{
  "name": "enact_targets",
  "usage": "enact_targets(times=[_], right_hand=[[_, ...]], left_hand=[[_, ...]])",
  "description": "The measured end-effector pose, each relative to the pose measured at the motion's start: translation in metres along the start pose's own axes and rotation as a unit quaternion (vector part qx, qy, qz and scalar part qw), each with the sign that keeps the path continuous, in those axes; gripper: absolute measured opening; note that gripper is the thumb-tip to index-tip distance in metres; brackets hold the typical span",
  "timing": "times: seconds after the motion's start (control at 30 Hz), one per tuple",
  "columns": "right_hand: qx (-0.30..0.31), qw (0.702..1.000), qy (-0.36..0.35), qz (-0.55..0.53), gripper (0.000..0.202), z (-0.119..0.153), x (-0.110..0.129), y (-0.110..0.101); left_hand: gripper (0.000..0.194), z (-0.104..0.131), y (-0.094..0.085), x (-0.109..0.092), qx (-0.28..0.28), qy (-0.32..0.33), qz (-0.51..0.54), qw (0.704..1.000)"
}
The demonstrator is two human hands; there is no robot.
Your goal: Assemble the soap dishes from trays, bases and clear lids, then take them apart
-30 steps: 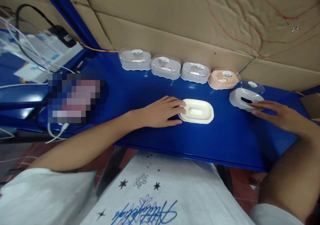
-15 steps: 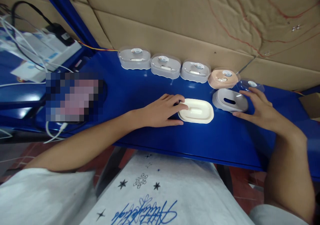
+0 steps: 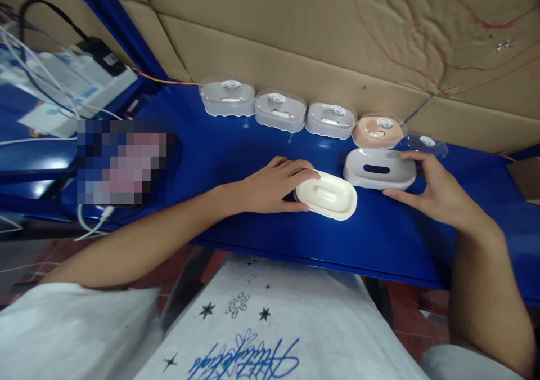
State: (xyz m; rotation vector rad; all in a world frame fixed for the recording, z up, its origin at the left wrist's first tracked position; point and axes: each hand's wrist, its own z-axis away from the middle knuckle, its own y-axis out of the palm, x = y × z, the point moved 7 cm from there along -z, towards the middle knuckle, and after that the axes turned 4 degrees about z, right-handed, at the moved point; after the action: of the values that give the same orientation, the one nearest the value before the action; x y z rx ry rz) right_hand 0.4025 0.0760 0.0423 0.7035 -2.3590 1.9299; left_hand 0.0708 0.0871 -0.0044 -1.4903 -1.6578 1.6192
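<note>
My left hand point(image 3: 270, 190) grips the left end of a cream oval tray point(image 3: 333, 197) between thumb and fingers. The tray has a raised oblong in its middle and sits turned at a slant, its right end nearer to me. My right hand point(image 3: 442, 194) holds the right end of a grey oval box point(image 3: 356, 174) with a dark slot in its top, thumb at the front and fingers at the back. The box is just behind and to the right of the tray, close to it. Whether either piece touches the table cannot be made out.
Along the back of the blue table point(image 3: 270, 233) stand several grey oval boxes point(image 3: 280, 114) with clear lids, and a peach one point(image 3: 377, 135). A clear lid point(image 3: 424, 145) lies at their right. A power strip point(image 3: 105, 90) with cables and a blurred-out object point(image 3: 130, 163) are on the left.
My right hand has closed on the grey box and moved it a little left. My left hand has gripped the cream tray and turned it, its right end swinging toward me.
</note>
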Motion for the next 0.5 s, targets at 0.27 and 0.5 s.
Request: enact_targets(times=[0.27, 0.5], right_hand=[[0.007, 0.996, -0.064, -0.065, 0.073, 0.003, 0.035, 0.003], [0.065, 0.986, -0.148, -0.033, 0.082, 0.006, 0.070, 0.036]], left_hand=[[0.081, 0.000, 0.000, 0.003, -0.007, -0.019, 0.001, 1.000], [0.094, 0.002, 0.003, 0.006, -0.022, -0.024, -0.026, 0.999]])
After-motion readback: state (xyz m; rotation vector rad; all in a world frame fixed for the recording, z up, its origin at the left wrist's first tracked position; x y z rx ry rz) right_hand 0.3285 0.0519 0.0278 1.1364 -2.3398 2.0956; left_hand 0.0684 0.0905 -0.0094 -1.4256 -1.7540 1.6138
